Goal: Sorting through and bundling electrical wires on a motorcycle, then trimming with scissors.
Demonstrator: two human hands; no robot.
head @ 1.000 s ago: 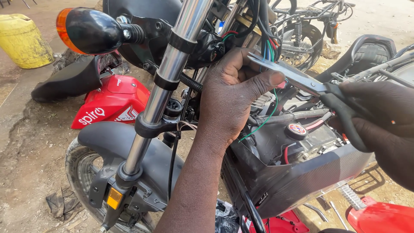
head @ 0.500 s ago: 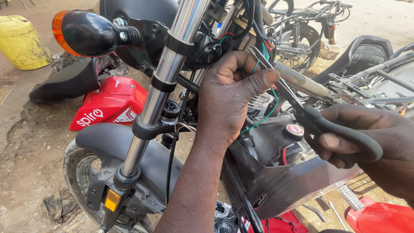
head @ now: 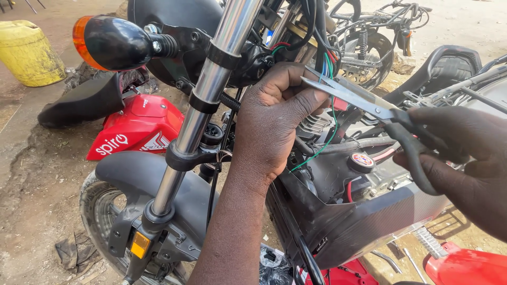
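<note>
My left hand reaches up behind the chrome fork of a motorcycle and pinches a bundle of thin coloured wires near the steering head. A green wire trails down from the fingers. My right hand grips the black handles of a pair of scissors. The steel blades are slightly apart and their tips sit at the wires beside my left fingers.
An orange turn signal sticks out at the upper left. A red motorcycle lies behind the front wheel. A yellow container stands at far left. More motorcycles stand behind, on bare dirt ground.
My right hand with the scissors dipped lower, then rose again. The blades now point at the wires held by my left fingers. My left hand stayed in place.
</note>
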